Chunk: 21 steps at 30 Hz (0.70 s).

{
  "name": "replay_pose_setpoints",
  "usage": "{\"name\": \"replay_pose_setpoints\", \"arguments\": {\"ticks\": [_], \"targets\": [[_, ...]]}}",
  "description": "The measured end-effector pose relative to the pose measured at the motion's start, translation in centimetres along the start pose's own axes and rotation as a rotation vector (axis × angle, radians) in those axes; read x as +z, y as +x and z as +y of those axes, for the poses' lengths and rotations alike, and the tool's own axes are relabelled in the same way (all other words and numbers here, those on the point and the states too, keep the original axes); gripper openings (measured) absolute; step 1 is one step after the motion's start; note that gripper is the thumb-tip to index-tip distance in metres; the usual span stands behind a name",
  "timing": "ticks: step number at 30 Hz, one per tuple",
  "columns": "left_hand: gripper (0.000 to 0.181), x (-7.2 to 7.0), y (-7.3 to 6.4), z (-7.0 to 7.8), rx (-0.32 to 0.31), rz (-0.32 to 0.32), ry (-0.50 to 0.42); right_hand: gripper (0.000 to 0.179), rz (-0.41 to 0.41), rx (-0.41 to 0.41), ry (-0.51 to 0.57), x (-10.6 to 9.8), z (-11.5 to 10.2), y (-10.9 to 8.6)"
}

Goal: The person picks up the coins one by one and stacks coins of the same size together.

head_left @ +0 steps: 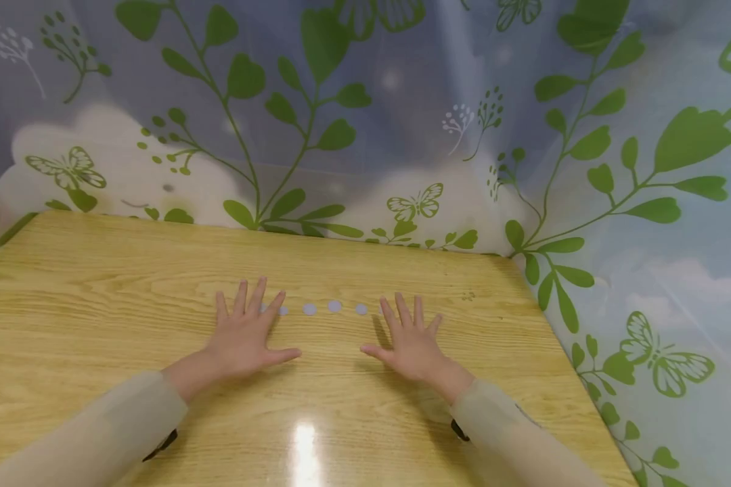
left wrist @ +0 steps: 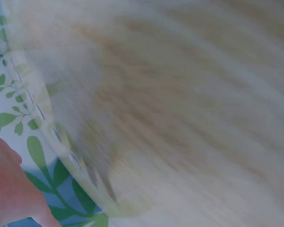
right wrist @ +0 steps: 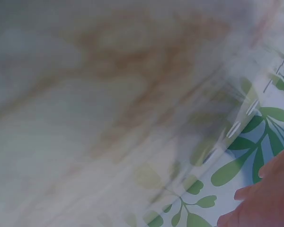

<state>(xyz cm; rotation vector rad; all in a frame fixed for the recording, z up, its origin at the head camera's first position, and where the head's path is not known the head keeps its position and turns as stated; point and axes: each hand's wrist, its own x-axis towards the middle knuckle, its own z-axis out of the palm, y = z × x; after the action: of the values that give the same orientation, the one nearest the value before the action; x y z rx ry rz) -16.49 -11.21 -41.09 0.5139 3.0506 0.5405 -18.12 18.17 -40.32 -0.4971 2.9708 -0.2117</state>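
Note:
My left hand [head_left: 241, 341] is held over the wooden table [head_left: 128, 291] with its fingers spread straight and nothing in its grasp. On the other side my right hand [head_left: 413, 346] hovers in the same way, fingers fanned out, a shadow on the wood beside it. A row of small pale discs [head_left: 334, 306] lies on the table between the hands; the left fingers cover part of the row, and one disc by the right index finger is mostly hidden. In the left wrist view the left hand [left wrist: 14, 189] shows at the lower left edge; the right hand [right wrist: 265, 198] shows at lower right in its view.
A curtain [head_left: 353, 135] printed with green leaves and butterflies hangs behind the table's back edge. Similar leafy cloth [head_left: 664, 284] runs along the right side. Light glares on the tabletop near the front.

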Motion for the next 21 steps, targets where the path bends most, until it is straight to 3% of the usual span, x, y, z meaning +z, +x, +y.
{"name": "replay_pose_setpoints", "arguments": {"ticks": [14, 21], "targets": [[0.092, 0.9, 4.9, 2.7, 0.02, -0.057, 0.049, 0.088, -0.01, -0.016, 0.047, -0.3, -1.3, 4.0], [0.081, 0.9, 6.4, 3.2, -0.018, -0.091, -0.001, 0.08, 0.027, -0.062, 0.011, 0.0, -2.1, 5.9]]}}
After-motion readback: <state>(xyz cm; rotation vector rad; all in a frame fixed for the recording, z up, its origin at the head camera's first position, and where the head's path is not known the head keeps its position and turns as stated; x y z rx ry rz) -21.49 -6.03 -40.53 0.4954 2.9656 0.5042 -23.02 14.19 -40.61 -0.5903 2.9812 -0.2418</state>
